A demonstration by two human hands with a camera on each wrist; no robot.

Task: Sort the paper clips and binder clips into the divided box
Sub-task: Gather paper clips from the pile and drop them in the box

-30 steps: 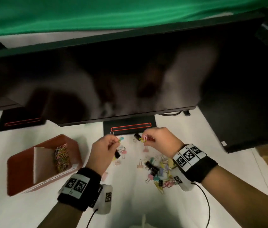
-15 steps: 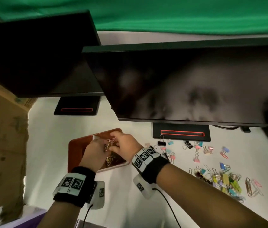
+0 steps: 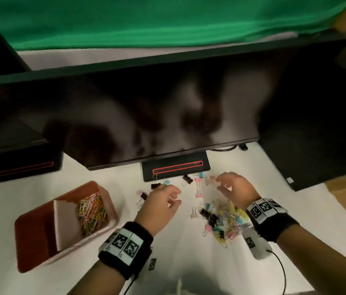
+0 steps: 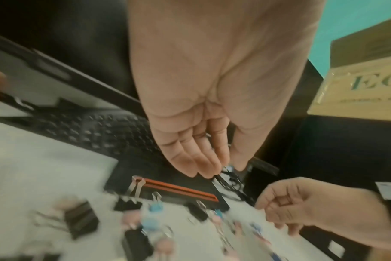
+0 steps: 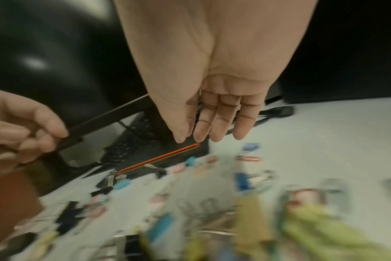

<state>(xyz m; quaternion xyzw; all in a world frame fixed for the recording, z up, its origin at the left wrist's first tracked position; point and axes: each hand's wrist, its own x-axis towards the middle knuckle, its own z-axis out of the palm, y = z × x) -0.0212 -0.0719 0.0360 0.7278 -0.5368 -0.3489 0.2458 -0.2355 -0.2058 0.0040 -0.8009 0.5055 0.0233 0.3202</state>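
A red-brown divided box (image 3: 32, 235) sits at the left. A white divider (image 3: 63, 224) splits it, and coloured paper clips (image 3: 91, 211) fill its right compartment. The mixed pile of clips (image 3: 223, 222) lies on the white table, with black binder clips (image 3: 188, 178) and pink ones (image 3: 198, 189) scattered behind it. My left hand (image 3: 175, 196) hovers left of the pile, fingers relaxed and empty (image 4: 225, 169). Over the pile's far edge my right hand (image 3: 221, 184) hangs with its fingers straight and nothing in it (image 5: 188, 138).
A dark monitor (image 3: 146, 116) overhangs the table, its stand base (image 3: 176, 167) just behind the clips. A second stand base (image 3: 25, 167) sits at the left, a black computer case (image 3: 316, 145) at the right. A keyboard (image 4: 101, 130) lies under the monitor.
Half a second ago both hands held paper clips over the box. Now both have swung back right to the pile and hold nothing.
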